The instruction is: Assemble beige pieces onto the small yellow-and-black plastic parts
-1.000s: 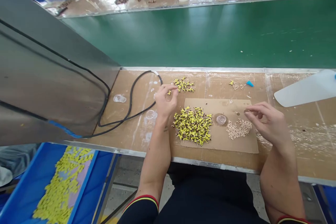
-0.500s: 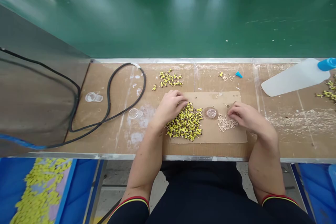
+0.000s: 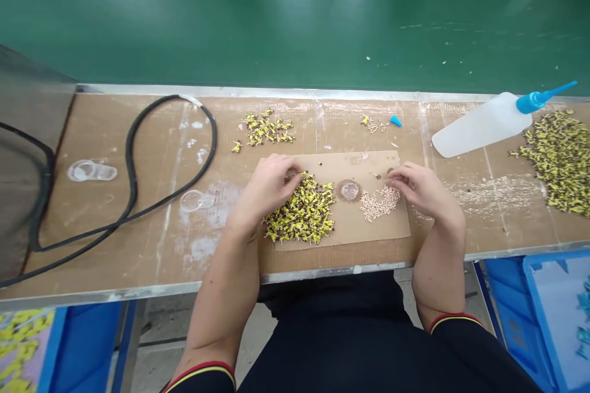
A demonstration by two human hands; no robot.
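Observation:
My left hand rests at the upper left edge of a heap of small yellow-and-brown pieces, thumb and forefinger curled together. What sits between those fingertips is too small to make out. On the right, my right hand is pinched just above a scatter of tiny pale pieces; anything in the pinch is hidden. Between the two piles a small clear round dish sits on a cardboard sheet, which lies under both piles.
A white squeeze bottle with a blue nozzle lies to the right, beside a large yellow heap. Farther back are a smaller yellow cluster and a blue cap. A black cable loops across the left.
The view has shifted right and down, bringing the large yellow heap into sight. Both hands stay by their piles; the right hand's fingers have lifted slightly off the pale pieces.

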